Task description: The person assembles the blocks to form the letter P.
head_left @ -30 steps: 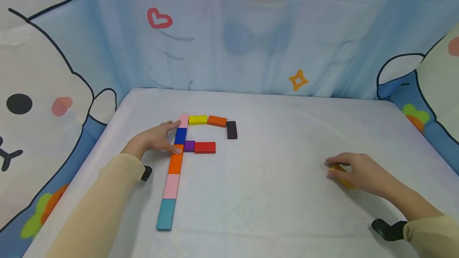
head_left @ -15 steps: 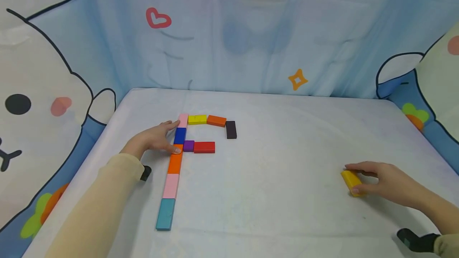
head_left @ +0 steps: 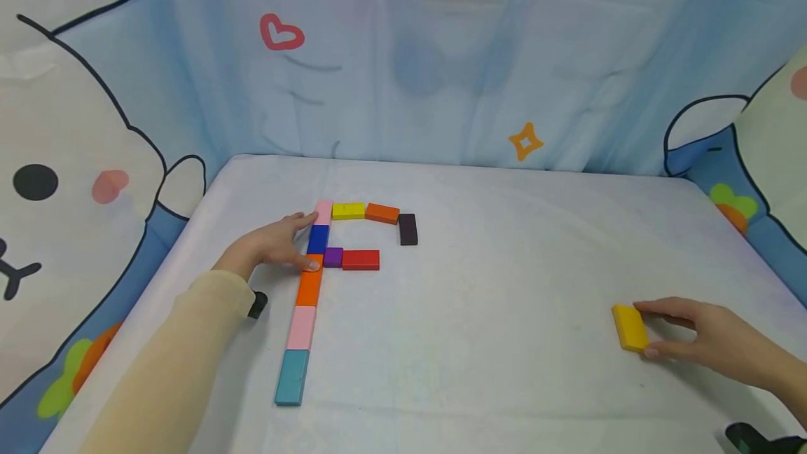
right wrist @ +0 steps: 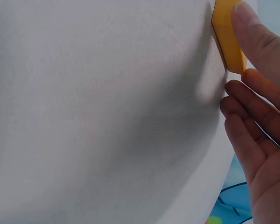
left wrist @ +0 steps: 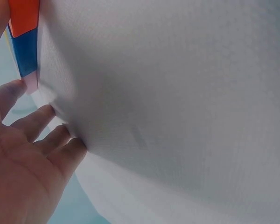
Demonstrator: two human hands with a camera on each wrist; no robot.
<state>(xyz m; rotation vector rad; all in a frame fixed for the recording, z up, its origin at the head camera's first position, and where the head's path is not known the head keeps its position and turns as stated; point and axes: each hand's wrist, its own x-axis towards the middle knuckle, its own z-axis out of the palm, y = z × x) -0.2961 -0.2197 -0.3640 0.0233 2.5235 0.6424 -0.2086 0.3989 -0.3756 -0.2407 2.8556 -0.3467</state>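
On the white cloth, my left hand [head_left: 272,247] rests beside a column of coloured blocks. Its index fingertip touches the top pink block [head_left: 323,212], and its thumb lies on the orange block [head_left: 309,289]; a blue block [head_left: 318,239] sits between them. Far to the right, my right hand [head_left: 709,338] pinches a yellow block [head_left: 630,328] by its two ends between thumb and index finger. In the right wrist view the thumb covers part of that yellow block [right wrist: 227,42], while the other fingers lie beside it, loosely bent.
Lower in the column lie a pink block [head_left: 302,328] and a teal block [head_left: 292,377]. Rightward from it run a yellow block [head_left: 348,211], an orange block [head_left: 382,214], a black block [head_left: 408,229], a purple block [head_left: 333,258] and a red block [head_left: 361,260]. A printed curtain [head_left: 441,76] hangs behind.
My right hand has moved right and toward the front edge with the yellow block, which shows more of its top now. My left hand and the arranged blocks stay in place.
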